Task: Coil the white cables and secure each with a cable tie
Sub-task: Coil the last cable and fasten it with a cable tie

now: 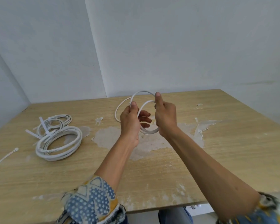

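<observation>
I hold a white cable (142, 92) in loops above the middle of the wooden table (217, 151). My left hand (130, 122) pinches the loops on their left side, thumb on top. My right hand (165, 115) grips them on the right, thumb raised. A slack length of the same cable (117, 110) trails down onto the table behind my left hand. At the left lie two finished coils: a thick one (58, 143) and a thinner one (55, 122) behind it, each bound with a white cable tie (44, 125).
A loose white cable tie (5, 156) lies near the table's left edge. The tabletop has a large patch of peeled veneer (152, 143) under my hands. White walls close off the back and the left. The near table edge runs just in front of my knees.
</observation>
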